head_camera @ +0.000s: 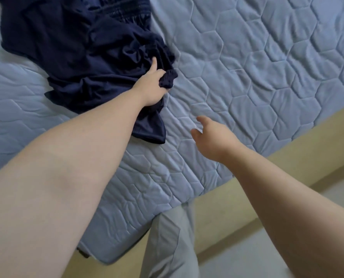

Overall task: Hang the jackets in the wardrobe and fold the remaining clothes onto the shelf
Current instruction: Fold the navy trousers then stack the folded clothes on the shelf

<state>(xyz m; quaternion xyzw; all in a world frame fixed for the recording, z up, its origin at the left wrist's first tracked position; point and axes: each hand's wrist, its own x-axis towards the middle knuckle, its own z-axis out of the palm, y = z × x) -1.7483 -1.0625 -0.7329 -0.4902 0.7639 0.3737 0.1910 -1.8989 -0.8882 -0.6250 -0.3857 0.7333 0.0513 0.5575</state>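
Note:
A crumpled pile of navy blue clothes [74, 47] lies on the quilted light blue mattress [267, 57], toward its upper left. An elastic waistband shows at the top of the pile. My left hand [153, 85] reaches into the pile's right edge and grips a bunched fold of the navy fabric. My right hand [213, 137] hovers over the bare mattress to the right of the pile, fingers loosely curled and holding nothing. No wardrobe, hanger or shelf is in view.
The pale wooden bed frame [287, 149] runs along the mattress edge from lower left to right. My leg in grey trousers [171, 243] stands against the bed's corner. Light floor [247, 257] shows at the bottom right.

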